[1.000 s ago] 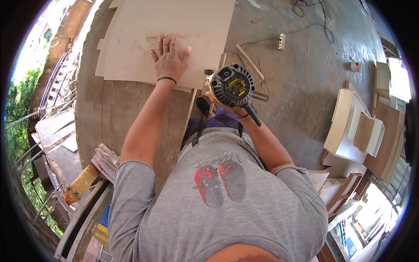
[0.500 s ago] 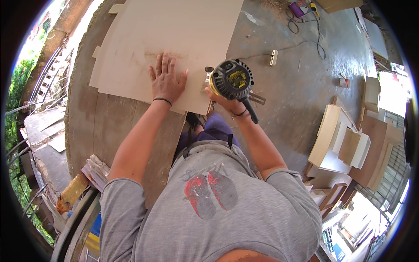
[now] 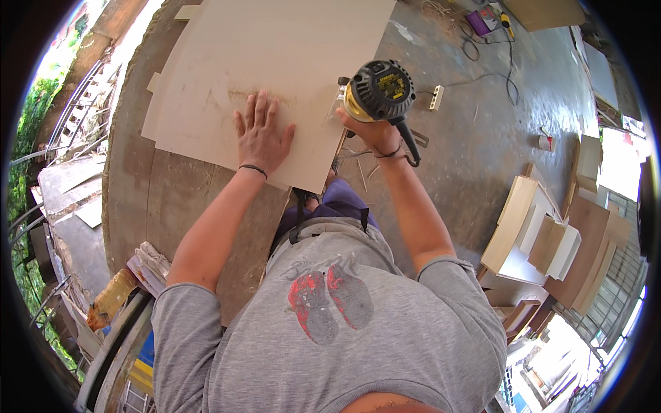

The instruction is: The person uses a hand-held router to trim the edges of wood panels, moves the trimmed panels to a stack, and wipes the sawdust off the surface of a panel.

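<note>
A large pale board [image 3: 206, 117] lies on a brown wooden worktop [image 3: 180, 186]. Flat on the board, near a smear of brown dust, rests my left hand [image 3: 265, 138] with its fingers stretched out. My right hand [image 3: 372, 133] is wrapped round the lower body of a black and yellow trim router [image 3: 381, 89]. The router stands at the board's right edge, its dark cord running down from it beside my wrist. Its bit is hidden beneath the body.
On the concrete floor [image 3: 475, 131] to the right are a white power strip [image 3: 436, 98], a purple box [image 3: 484, 20] and a small white pot [image 3: 547, 143]. Pale wooden cabinet parts [image 3: 527, 227] stand further right. Wood scraps [image 3: 148, 265] lie at the lower left.
My right hand and the router have moved away from me along the board's right edge, slightly rightward. My left hand stays flat on the board, in nearly the same place.
</note>
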Demonstrator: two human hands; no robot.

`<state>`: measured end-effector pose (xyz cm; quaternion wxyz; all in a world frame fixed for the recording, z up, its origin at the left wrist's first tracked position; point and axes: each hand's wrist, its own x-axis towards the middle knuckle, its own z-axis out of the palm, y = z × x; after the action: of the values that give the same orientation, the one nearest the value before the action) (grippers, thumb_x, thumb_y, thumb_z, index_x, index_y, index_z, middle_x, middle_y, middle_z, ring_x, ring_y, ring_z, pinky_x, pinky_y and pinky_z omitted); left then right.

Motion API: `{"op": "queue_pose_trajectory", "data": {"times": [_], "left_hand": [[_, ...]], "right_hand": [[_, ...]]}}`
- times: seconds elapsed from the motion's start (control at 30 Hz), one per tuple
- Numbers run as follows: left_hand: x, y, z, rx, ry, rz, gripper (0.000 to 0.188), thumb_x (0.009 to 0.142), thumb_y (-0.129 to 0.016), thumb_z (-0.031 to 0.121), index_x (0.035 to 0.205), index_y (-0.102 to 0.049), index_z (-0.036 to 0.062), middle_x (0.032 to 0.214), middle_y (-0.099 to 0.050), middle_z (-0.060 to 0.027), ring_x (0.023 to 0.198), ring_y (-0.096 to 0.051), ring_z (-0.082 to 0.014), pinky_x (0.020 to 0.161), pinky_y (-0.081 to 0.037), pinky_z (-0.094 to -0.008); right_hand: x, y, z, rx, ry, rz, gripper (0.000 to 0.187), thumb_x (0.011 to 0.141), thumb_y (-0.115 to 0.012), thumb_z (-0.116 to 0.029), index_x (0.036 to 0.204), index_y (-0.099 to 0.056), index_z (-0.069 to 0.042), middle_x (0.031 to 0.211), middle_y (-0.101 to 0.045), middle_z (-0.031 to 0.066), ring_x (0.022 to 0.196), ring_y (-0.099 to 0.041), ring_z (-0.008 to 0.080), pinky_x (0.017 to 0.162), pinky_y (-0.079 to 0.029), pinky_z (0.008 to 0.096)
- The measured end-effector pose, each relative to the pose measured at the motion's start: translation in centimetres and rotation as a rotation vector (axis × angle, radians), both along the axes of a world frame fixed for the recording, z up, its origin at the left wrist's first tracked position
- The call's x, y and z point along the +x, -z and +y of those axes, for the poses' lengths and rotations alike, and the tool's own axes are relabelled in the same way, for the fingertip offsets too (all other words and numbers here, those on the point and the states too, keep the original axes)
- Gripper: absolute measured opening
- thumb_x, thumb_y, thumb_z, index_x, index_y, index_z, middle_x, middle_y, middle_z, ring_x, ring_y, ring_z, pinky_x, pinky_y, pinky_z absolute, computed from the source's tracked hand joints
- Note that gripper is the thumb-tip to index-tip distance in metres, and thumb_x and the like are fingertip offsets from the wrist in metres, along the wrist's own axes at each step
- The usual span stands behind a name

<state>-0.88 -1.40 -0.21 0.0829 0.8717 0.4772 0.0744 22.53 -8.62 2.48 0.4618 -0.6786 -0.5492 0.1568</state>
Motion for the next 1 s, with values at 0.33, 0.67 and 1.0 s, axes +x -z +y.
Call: {"op": "queue_pose_trajectory", "data": {"times": [0.33,0.67,1.0], "left_hand": [[-0.2,-0.4,-0.4,-0.01,-0.002,0.03,0.064,0.091,-0.052,0.043,0.143,-0.037,0.0097,0.155,-0.025,-0.0097,0.146,-0.016,-0.0293,0.116,-0.009,-0.0522],[-0.5,-0.8,-0.5,-0.025,0.023,0.013,0.063,0.09,-0.055,0.039,0.142,-0.039,0.0077,0.155,-0.025,-0.0104,0.145,-0.017,-0.0302,0.116,-0.008,-0.0507],[-0.8,-1.2,-0.5,-0.037,0.047,-0.003,0.064,0.088,-0.056,0.038,0.141,-0.039,0.0065,0.155,-0.025,-0.013,0.145,-0.017,-0.0325,0.116,-0.007,-0.0509]], "right_hand": [[4.5,-0.6,4.9,0.106,0.015,0.023,0.043,0.062,-0.084,-0.031,0.098,-0.07,-0.011,0.094,-0.071,0.0066,0.084,-0.068,0.0217,0.078,-0.055,0.0343],[10.1,-1.2,10.8,0.152,0.04,0.009,0.05,0.062,-0.087,-0.029,0.101,-0.066,-0.006,0.093,-0.069,0.0058,0.085,-0.067,0.0179,0.079,-0.054,0.0329],[14.9,-1.3,15.5,0.181,0.091,0.005,0.055,0.061,-0.087,-0.033,0.102,-0.065,-0.004,0.095,-0.07,0.0091,0.087,-0.068,0.0223,0.077,-0.054,0.0351]]}}
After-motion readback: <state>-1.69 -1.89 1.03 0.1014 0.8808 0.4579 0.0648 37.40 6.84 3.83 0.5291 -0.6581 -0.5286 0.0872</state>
